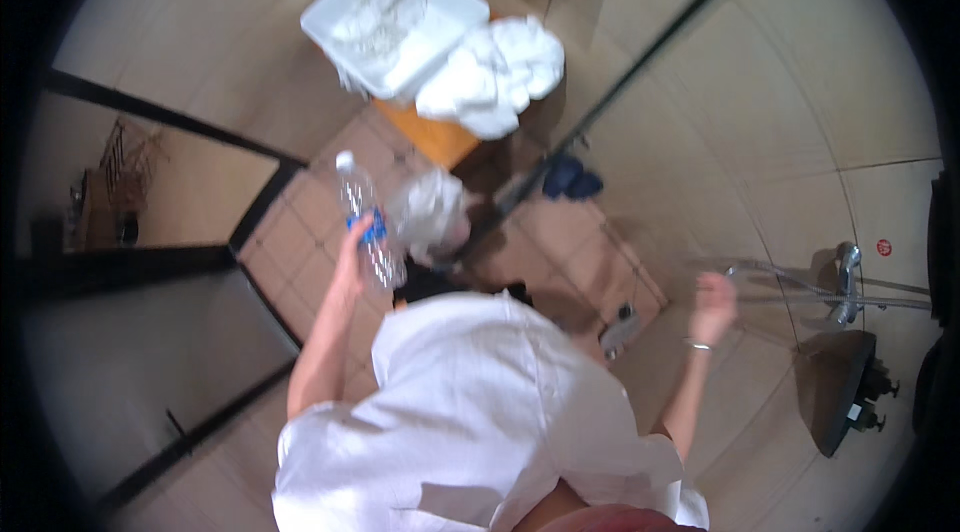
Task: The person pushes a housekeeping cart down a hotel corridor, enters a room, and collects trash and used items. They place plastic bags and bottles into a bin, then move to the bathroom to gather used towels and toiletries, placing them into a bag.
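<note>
My left hand [352, 254] grips a clear plastic bottle [380, 262] with a white cap and a blue label. The bottle tilts over the tiled floor, beside a white plastic bag [431, 209] that looks like a bin liner. My right hand [714, 309] is held out to the right, a bracelet on its wrist. It is blurred with its fingers partly curled, and whether it holds anything is unclear. In the picture it overlaps the shower hose [780, 273]; contact cannot be made out.
A white basin [457, 3] and crumpled white towels [495, 74] rest on an orange counter [431, 130]. A dark-edged partition [637, 66] crosses the room. Dark blue slippers [571, 178] lie beyond it. At right are a shower mixer [847, 284] and a dark corner shelf [844, 397].
</note>
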Available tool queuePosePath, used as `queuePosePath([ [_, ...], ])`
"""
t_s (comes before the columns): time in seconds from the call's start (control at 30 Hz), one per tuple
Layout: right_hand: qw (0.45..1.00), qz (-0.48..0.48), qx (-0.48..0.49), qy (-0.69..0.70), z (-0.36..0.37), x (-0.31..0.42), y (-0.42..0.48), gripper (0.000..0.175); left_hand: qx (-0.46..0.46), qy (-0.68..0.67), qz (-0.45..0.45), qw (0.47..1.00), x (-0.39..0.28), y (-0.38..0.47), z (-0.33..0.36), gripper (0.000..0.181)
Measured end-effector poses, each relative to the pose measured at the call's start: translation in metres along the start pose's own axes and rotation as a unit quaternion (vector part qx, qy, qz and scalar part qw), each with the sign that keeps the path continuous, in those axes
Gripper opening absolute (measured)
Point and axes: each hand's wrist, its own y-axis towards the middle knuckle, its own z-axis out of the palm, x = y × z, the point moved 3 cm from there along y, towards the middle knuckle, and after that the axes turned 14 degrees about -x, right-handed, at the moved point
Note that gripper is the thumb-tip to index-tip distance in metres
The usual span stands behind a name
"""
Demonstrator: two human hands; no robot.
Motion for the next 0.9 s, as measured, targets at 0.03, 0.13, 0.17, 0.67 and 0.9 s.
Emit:
queuePosePath([
  [0.03, 0.973, -0.095, 0.143, -0.152, 0.066, -0.018, -0.041, 0.019, 0.022, 0.016, 0.003, 1.0, -0.002, 0.007, -0.005, 0.049],
  [0.13, 0.944, -0.014, 0.322, -0.072, 0.227, -0.056, -0.142, 0.021, 0.017, 0.005, 0.011, 1.0, -0.01, 0.028, -0.024, 0.047],
  [0.17, 0.92, -0.087, 0.372, -0.09, 0.272, -0.049, -0.168, 0.021, 0.035, 0.006, 0.014, 0.999, -0.018, 0.037, -0.032, 0.049],
  [0.67, 0.832, -0.513, -0.022, -0.213, 0.491, 0.245, -0.067, 0.014, 0.11, -0.03, 0.059, 0.992, -0.128, 0.141, -0.106, 0.053],
  [0.9, 0.656, -0.596, -0.188, -0.424, 0.529, 0.279, 0.023, 0.03, 0.099, -0.023, 0.043, 0.994, -0.165, 0.194, -0.103, 0.055],
])
